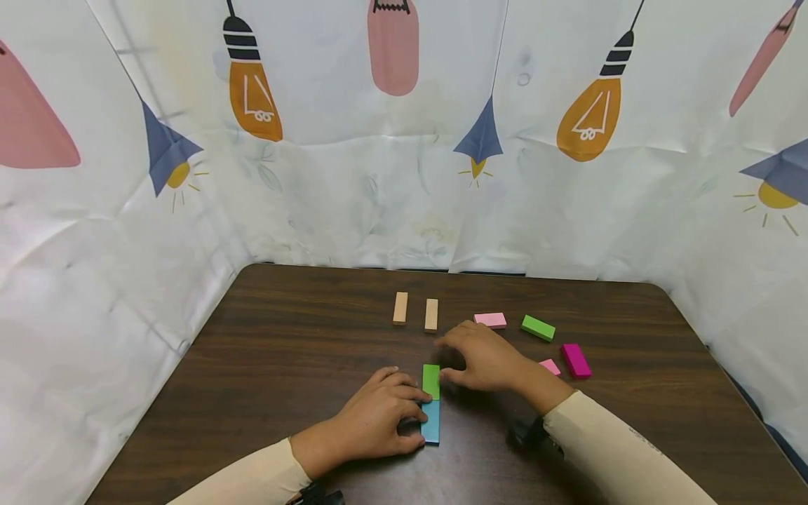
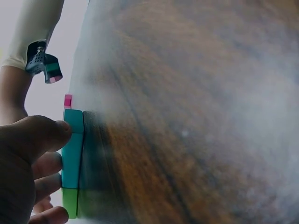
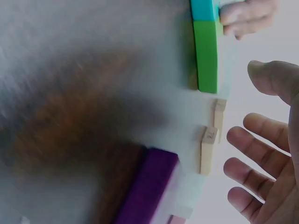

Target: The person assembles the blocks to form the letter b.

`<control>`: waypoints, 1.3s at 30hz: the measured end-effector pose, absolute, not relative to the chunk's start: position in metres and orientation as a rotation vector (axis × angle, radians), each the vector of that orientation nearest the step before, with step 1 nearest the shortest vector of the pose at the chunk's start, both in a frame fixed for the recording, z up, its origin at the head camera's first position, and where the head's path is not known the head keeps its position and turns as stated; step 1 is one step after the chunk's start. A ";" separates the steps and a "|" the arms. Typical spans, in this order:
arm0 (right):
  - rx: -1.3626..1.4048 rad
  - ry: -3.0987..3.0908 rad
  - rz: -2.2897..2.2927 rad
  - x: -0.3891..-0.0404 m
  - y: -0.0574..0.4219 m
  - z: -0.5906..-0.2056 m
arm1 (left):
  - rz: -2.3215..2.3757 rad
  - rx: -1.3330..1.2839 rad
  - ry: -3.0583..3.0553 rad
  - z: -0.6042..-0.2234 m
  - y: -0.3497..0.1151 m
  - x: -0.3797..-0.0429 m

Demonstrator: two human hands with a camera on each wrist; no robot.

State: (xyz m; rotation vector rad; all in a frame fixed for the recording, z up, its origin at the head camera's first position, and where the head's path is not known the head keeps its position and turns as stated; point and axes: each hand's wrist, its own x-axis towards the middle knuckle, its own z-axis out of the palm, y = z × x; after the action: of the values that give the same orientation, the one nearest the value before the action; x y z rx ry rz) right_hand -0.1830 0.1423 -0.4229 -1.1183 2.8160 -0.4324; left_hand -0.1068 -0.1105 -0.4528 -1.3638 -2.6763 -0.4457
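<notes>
In the head view a light blue block (image 1: 431,422) and a green block (image 1: 431,381) lie end to end in a line on the table. My left hand (image 1: 384,414) rests against their left side, its thumb near the blue block's near end and fingertips around the joint. Beyond and to the right, my right hand (image 1: 482,356) hovers with spread, bent fingers and holds nothing. Its thumb is close to the green block's right side. The right wrist view shows a gap between that hand and the green block (image 3: 206,58), with a purple block (image 3: 149,186) close below.
Two tan blocks (image 1: 400,308) stand farther back. To the right lie a pink block (image 1: 490,320), another green block (image 1: 538,328), a magenta block (image 1: 576,361) and a pink block (image 1: 550,367) partly hidden by the right arm. A printed white curtain (image 1: 353,203) surrounds the brown table (image 1: 284,337).
</notes>
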 end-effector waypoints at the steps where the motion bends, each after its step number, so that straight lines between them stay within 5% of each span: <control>1: -1.119 2.825 -0.428 -0.185 0.142 -0.421 | -0.448 -1.364 -2.677 -0.453 -0.111 -0.107; 39: -0.815 2.879 -0.443 -0.258 0.144 -0.426 | -0.425 -1.356 -2.710 -0.450 -0.110 -0.105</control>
State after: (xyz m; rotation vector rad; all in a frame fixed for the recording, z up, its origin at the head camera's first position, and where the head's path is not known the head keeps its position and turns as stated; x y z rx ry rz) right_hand -0.2576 0.1437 -0.4263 -0.8153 2.8791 -0.4427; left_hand -0.1055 -0.1097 -0.4504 -1.3556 -2.7102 -0.4252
